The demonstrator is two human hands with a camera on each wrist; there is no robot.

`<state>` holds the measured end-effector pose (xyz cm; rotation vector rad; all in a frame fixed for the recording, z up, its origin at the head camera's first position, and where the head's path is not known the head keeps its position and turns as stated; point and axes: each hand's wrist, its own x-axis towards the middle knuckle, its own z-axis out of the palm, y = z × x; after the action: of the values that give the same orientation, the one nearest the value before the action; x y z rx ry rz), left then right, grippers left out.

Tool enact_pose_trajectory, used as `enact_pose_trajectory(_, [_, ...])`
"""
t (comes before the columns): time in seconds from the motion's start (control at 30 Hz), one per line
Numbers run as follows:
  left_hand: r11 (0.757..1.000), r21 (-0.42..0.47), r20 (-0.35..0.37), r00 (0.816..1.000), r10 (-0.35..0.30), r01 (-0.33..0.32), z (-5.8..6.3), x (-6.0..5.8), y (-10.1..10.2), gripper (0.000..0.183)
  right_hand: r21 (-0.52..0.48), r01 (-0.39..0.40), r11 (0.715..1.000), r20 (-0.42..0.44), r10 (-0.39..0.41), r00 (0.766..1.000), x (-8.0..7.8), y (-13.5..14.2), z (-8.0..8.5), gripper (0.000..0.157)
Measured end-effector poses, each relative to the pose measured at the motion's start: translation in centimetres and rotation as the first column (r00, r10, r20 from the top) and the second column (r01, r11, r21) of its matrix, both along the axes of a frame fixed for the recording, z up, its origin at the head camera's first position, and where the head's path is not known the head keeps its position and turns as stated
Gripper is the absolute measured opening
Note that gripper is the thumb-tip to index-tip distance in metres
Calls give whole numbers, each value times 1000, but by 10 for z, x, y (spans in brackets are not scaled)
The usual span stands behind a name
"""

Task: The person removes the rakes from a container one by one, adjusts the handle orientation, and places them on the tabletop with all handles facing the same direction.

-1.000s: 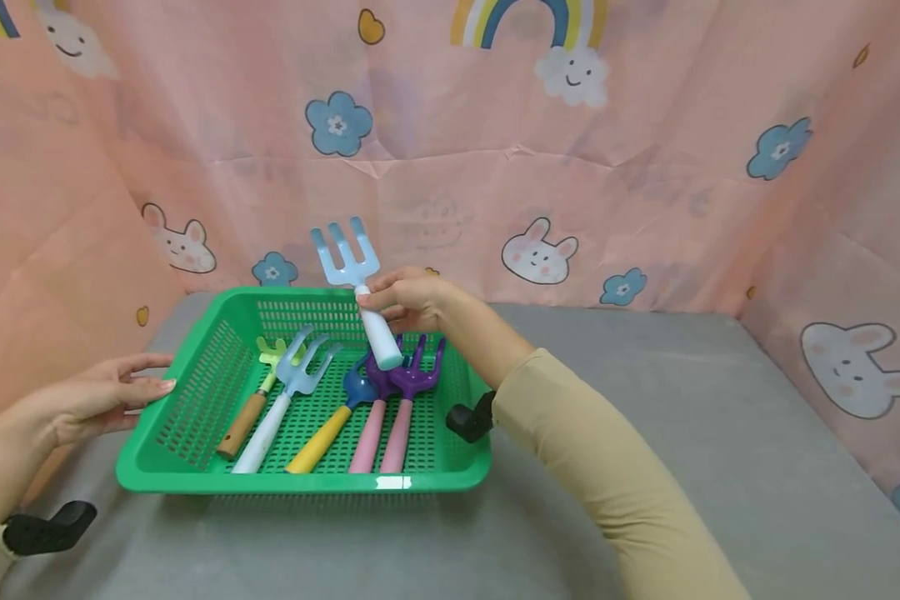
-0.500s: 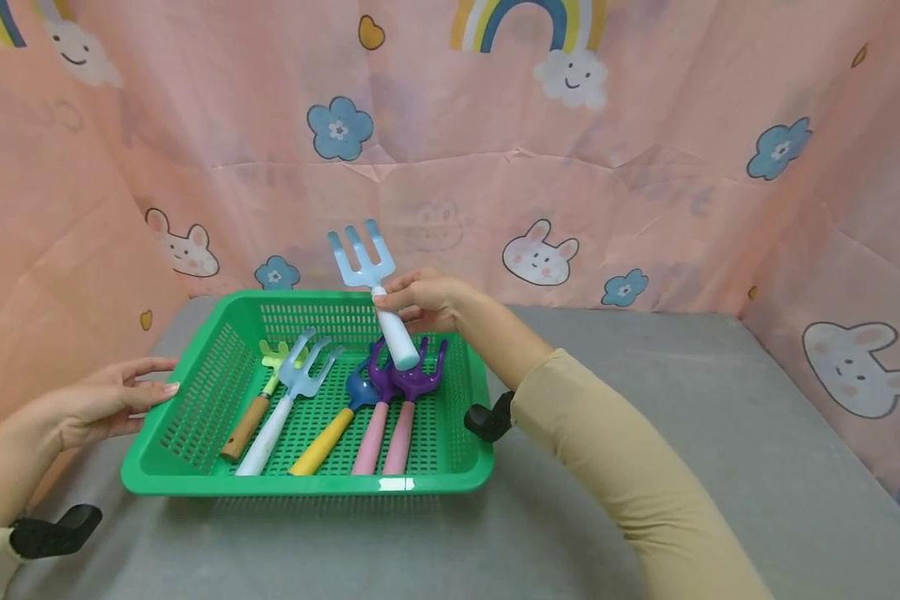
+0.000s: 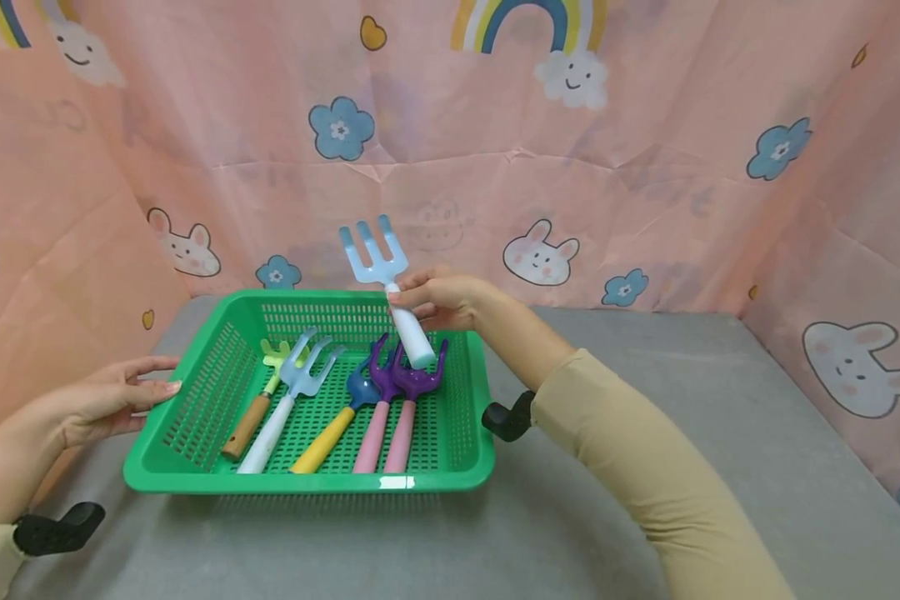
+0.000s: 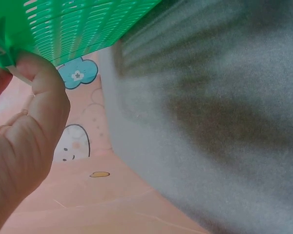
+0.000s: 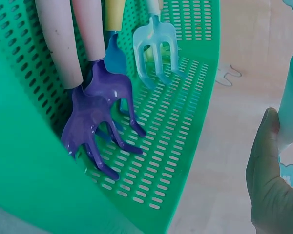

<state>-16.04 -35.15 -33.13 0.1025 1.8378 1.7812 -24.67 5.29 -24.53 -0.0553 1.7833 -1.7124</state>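
Observation:
My right hand holds a small hand fork by its white handle, its three light-blue tines pointing up above the back of a green basket. My left hand grips the basket's left rim, thumb on top; the left wrist view shows the rim between thumb and fingers. Inside lie a green fork with a brown handle, another white-handled hand fork, a blue-headed tool with a yellow handle, and two purple forks with pink handles. The blue head is partly hidden by the purple tines.
A grey table surface spreads under and to the right of the basket. Pink printed cloth hangs behind and on both sides. Each wrist carries a black camera mount.
My right hand has moved to the right with the white-handled hand fork, staying above the basket's back. The left hand keeps its hold on the rim; the basket has barely shifted in view.

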Motion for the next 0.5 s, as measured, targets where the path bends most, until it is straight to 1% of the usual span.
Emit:
enact_pose_trajectory(0.17, [1000,4,4,1000,9,-9,0,1,1,25,12,-25,1000,-20,25,999,1,6,1,10])
enact_pose_trajectory(0.27, [1000,-2,1,1000,12,-12,0,1,1,25,4,-30,1000,-24,30,999,2,10,1,5])
enact_pose_trajectory(0.5, [999,-45,-11,1000,17,-17,0,0,1,30,-4,-16,1000,-23,16,1000,3,21,0,8])
